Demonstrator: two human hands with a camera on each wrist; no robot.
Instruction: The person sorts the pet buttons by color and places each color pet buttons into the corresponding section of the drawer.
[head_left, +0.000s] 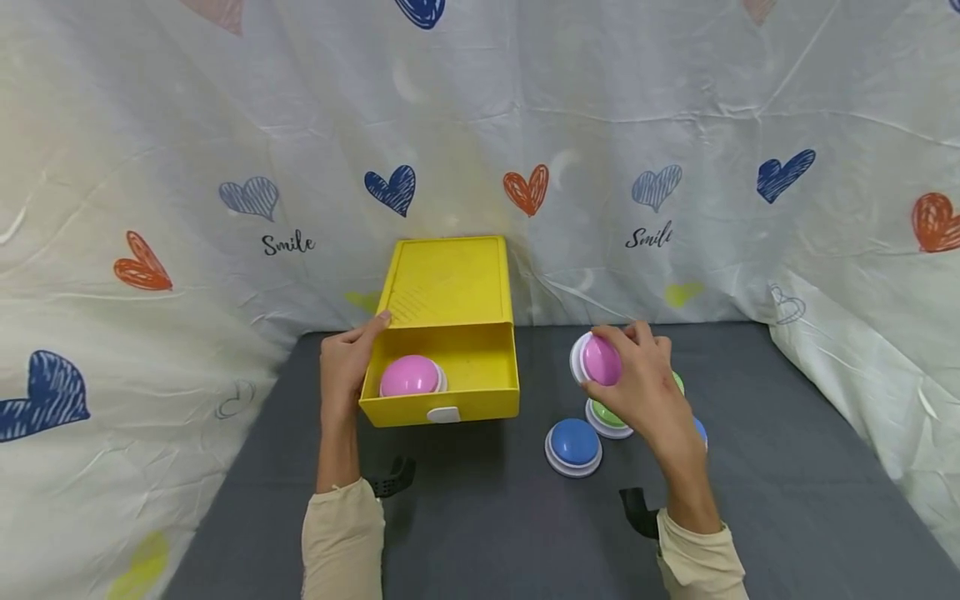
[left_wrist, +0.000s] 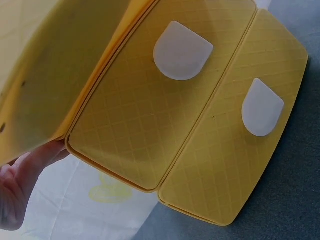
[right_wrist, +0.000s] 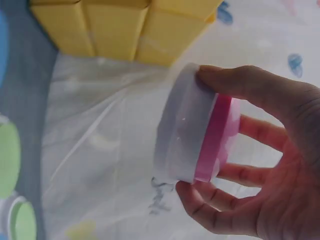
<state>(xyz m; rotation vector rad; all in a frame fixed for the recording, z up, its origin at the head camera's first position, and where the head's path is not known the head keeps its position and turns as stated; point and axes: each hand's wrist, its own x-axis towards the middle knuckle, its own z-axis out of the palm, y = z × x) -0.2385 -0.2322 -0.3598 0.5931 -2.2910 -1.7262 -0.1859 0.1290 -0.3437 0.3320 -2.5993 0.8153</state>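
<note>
My left hand (head_left: pixel 347 360) touches the left side of a yellow drawer box (head_left: pixel 450 279), a fingertip lying on its top front corner. In the left wrist view, fingers (left_wrist: pixel 42 155) reach the box's side behind the pulled-out top drawer (left_wrist: pixel 55 65). Inside that drawer lies a pink domed buzzer button (head_left: pixel 409 376). To the right of the box, my right hand (head_left: pixel 643 385) holds a second pink buzzer button (head_left: pixel 602 361) off the table, its white base turned left. Thumb and fingers pinch the rim of this button (right_wrist: pixel 192 130) in the right wrist view.
A blue button (head_left: pixel 574 442) and a green button (head_left: pixel 607 418) lie on the dark table (head_left: pixel 510 533). Another green (head_left: pixel 678 382) and another blue button (head_left: pixel 701 431) are partly hidden by the right hand. A heart-patterned curtain (head_left: pixel 585 275) hangs behind the box.
</note>
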